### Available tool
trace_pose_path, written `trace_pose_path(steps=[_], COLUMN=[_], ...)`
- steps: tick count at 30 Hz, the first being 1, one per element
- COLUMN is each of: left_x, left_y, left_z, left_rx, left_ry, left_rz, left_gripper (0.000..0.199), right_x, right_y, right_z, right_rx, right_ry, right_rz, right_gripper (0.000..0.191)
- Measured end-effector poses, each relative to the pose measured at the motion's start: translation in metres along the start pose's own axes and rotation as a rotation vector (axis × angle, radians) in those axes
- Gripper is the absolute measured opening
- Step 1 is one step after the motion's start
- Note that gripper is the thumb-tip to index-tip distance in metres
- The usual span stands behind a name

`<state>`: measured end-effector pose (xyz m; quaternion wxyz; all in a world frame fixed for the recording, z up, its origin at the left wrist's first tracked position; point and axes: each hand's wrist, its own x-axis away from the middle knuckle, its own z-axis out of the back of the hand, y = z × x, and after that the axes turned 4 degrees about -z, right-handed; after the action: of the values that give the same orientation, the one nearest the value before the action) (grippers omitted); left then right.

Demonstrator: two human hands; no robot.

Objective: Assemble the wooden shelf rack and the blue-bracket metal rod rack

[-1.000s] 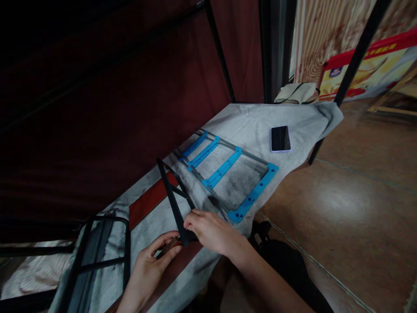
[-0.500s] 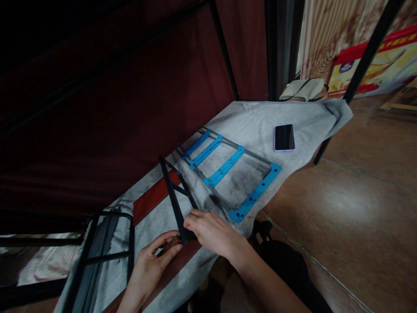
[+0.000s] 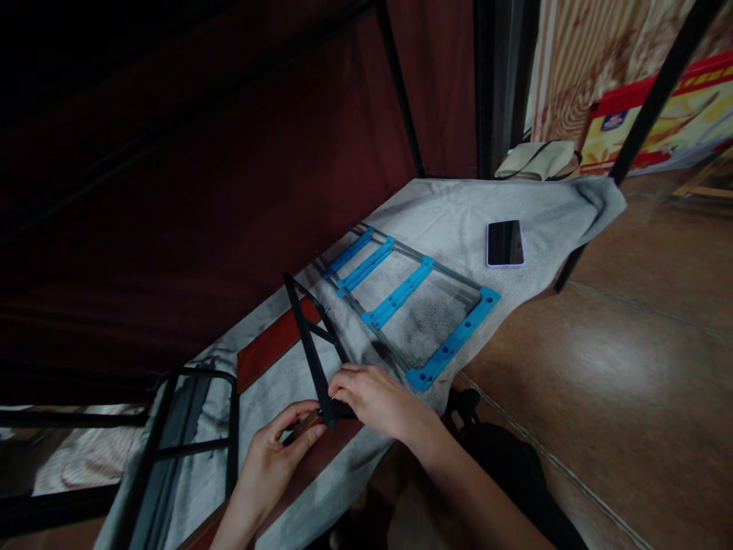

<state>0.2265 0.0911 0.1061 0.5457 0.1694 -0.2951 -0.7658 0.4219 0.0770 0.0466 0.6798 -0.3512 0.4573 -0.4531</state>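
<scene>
A black metal frame (image 3: 314,351) with a cross bar stands tilted, its lower corner between my two hands. My left hand (image 3: 275,451) is closed at that corner, with thumb and fingertips touching it from the left. What lies between those fingers is mostly hidden. My right hand (image 3: 378,401) pinches a small shiny metal piece (image 3: 333,397) against the frame's bar, too small to name surely. Under the frame lie a red-brown board (image 3: 272,351) at the back and another red-brown board (image 3: 312,477) at the front, partly covered by my left hand.
A grey cloth (image 3: 452,202) covers the table. A rack with blue crosspieces (image 3: 455,336) lies to the right, and a phone (image 3: 505,243) rests beyond it. Another black frame (image 3: 234,428) is at the left. A dark upright post (image 3: 658,92) stands at the right end.
The whole view has shifted slightly. Both hands stay at the frame's lower corner, and the small metal piece now shows at my right fingertips.
</scene>
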Motion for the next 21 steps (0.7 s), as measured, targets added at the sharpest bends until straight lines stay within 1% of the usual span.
trace_pose_path(steps=[8,11,16,19,21], left_x=[0.000,-0.001,0.001,0.003,0.004], left_y=[-0.018,-0.018,-0.015,-0.016,-0.019], left_z=[-0.003,-0.003,-0.005,-0.006,-0.007], left_rx=[0.036,0.040,0.043,0.047,0.051], left_ry=[0.004,0.015,-0.043,-0.043,-0.034], left_rz=[-0.030,-0.031,-0.037,-0.046,-0.057], left_gripper=[0.030,0.027,0.024,0.026,0.032], right_x=[0.001,0.002,0.002,0.001,0.001], right_y=[-0.002,-0.003,-0.005,-0.003,-0.001], right_z=[-0.001,-0.002,-0.005,-0.008,-0.011], right_rx=[-0.021,-0.068,-0.172,-0.214,-0.246], right_ry=[0.017,0.025,0.036,0.031,0.023], right_rz=[-0.012,-0.002,-0.035,-0.078,-0.123], right_gripper=[0.017,0.017,0.017,0.013,0.010])
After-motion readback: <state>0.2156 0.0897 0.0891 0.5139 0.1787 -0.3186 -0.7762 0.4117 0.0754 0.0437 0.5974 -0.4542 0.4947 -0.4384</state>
